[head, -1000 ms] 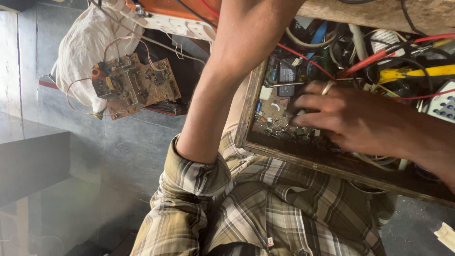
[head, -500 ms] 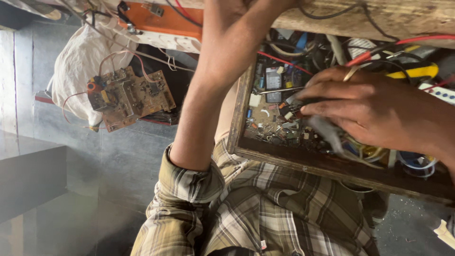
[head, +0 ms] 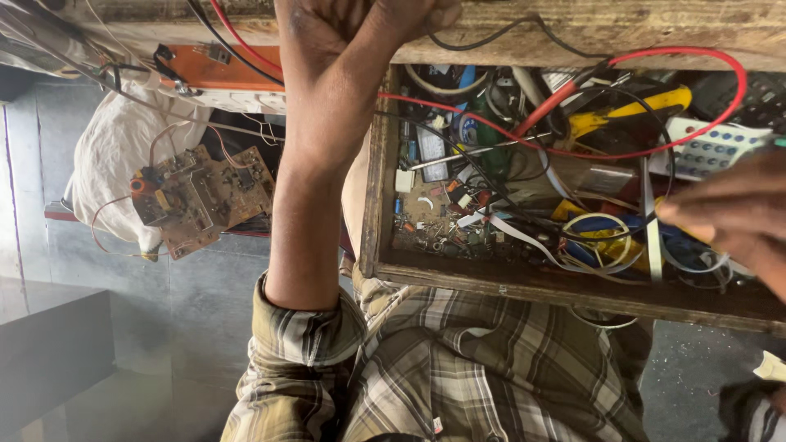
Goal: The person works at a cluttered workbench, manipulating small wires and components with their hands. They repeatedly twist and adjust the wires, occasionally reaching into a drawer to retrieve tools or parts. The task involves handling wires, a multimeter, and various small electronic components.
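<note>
Right-hand fingers (head: 684,211) pinch together at the open wooden drawer (head: 524,282)'s right side, above tangled wires (head: 606,237); a moment ago that hand lay deep among the parts. The left hand (head: 360,24) is fisted on the wooden surface (head: 614,24)'s edge. A loose circuit board (head: 201,196) hangs left, over grey floor (head: 164,303).

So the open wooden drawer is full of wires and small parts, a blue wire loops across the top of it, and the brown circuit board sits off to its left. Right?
Not quite. In the head view the wire looping across the top of the wooden drawer is red, not blue. The rest holds: the drawer is full of wires and small parts, and the brown circuit board sits to its left.
</note>
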